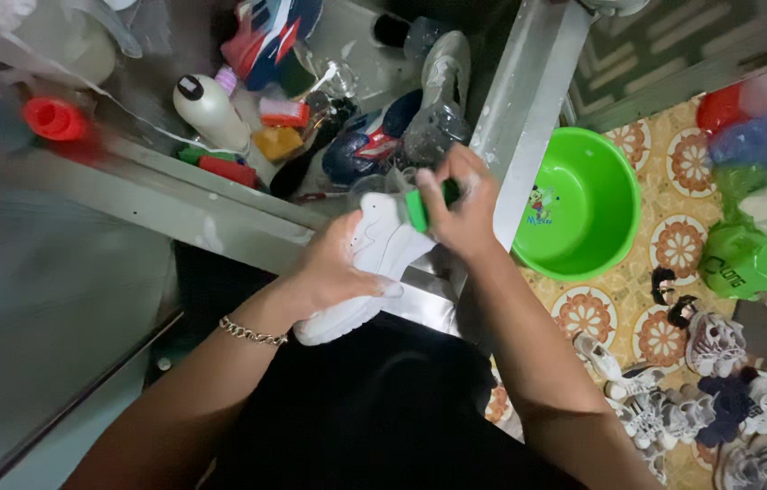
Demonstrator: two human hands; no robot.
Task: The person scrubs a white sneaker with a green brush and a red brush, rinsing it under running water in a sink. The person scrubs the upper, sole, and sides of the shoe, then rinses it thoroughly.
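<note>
My left hand (334,272) grips a white sneaker (374,249) over the edge of a steel sink (220,213). A chain bracelet sits on that wrist. My right hand (465,204) is closed on a green brush (417,207) pressed against the top of the sneaker. Both hands are wet with soap. The sneaker's sole end sticks out below my left palm.
The sink basin holds blue-and-red shoes (370,145), a white bottle (206,109), a red cap (52,118), small brushes and soap bars. A green plastic basin (583,204) stands on the patterned tile floor at right. Several pale shoes (692,399) and plastic bags (751,263) lie nearby.
</note>
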